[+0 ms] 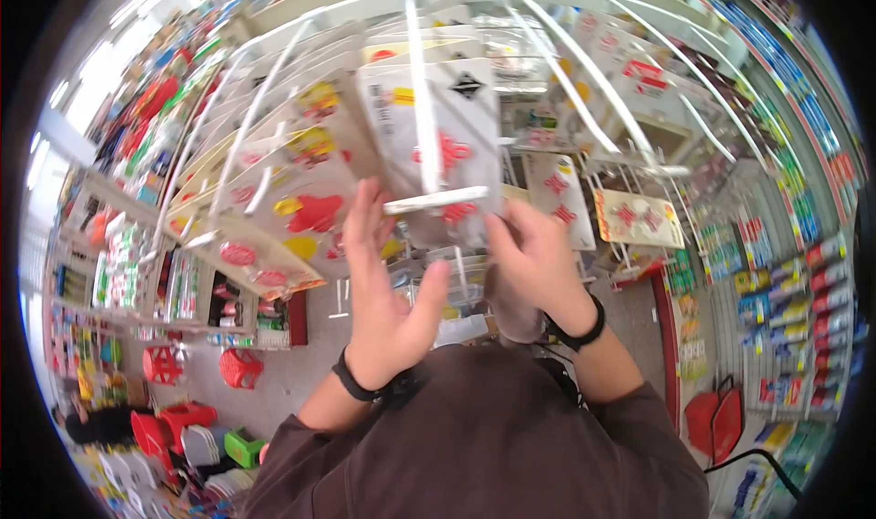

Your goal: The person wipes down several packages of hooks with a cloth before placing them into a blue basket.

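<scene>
A white hanging card pack [474, 108] with red bow-shaped pieces hangs on a white metal display hook [420, 90], whose front ends in a crossbar. My right hand [543, 263] is at the pack's lower right edge, its thumb and fingers closed on it. My left hand [388, 300] is held up on the other side, fingers stretched and thumb apart, beside a card pack [315, 213] with red shapes. It grips nothing that I can see. The lower end of the middle pack is partly hidden by the crossbar and blurred.
More hooks carry a small card pack [558, 199] and a yellow-edged pack [639, 219] at the right. Red stools [241, 368] stand on the floor at the lower left. A red basket [715, 423] is by the right-hand shelves [785, 318]. A person [100, 423] is at the far left.
</scene>
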Tool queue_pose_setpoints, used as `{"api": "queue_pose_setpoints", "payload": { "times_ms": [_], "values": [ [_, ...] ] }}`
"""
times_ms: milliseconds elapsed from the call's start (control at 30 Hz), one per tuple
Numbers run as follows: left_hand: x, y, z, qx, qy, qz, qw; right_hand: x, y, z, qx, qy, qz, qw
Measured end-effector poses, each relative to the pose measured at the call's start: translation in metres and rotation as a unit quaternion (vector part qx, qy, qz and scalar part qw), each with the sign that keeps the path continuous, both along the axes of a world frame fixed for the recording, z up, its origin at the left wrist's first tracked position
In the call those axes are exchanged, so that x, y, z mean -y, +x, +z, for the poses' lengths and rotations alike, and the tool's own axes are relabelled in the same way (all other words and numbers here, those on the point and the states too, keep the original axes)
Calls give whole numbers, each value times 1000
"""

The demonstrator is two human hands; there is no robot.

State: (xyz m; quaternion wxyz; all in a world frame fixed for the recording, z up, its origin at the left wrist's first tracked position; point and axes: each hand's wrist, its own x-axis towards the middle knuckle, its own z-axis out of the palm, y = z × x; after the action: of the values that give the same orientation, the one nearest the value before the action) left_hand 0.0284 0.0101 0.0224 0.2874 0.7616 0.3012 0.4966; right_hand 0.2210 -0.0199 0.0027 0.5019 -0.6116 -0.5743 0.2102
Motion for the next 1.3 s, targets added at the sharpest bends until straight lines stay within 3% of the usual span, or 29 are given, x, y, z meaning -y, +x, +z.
{"api": "queue_pose_setpoints", "payload": {
  "times_ms": [67, 133, 267, 333, 367, 467, 667, 1000, 1067, 1167, 1300],
  "values": [
    [6, 3, -5, 47, -71, -30, 996, -12, 6, -2, -15, -14, -2, 1000],
    [7, -3, -4, 17, -82, -45, 995, -13, 13, -1, -32, -22, 10, 999],
    [12, -17, -13, 21, -124, -50, 991, 6, 59, 1, 26, -55, -90, 994],
    [14, -22, -19, 54, -181, -68, 980, 8, 78, -18, 170, -130, -199, 956],
    [15, -23, -23, 54, -182, -69, 979, 9, 88, -31, 159, -211, -175, 948],
    [16, -25, -31, 35, -216, -107, 970, 5, 86, -48, 193, -270, -190, 924],
    [19, -27, -36, 27, -235, -160, 958, 19, 84, -40, 161, -127, -209, 956],
    [16, -14, -44, 30, -316, -201, 927, 42, 71, -31, 85, -142, -235, 958],
    [14, -6, -45, 29, -401, -199, 894, 47, 68, -28, 16, -173, -215, 961],
    [7, 6, -58, -18, -423, -219, 879, 55, 70, -25, -17, -212, -147, 966],
    [8, 22, -73, -16, -413, -273, 869, 68, 51, -32, -26, -142, -90, 985]
  ]
}}
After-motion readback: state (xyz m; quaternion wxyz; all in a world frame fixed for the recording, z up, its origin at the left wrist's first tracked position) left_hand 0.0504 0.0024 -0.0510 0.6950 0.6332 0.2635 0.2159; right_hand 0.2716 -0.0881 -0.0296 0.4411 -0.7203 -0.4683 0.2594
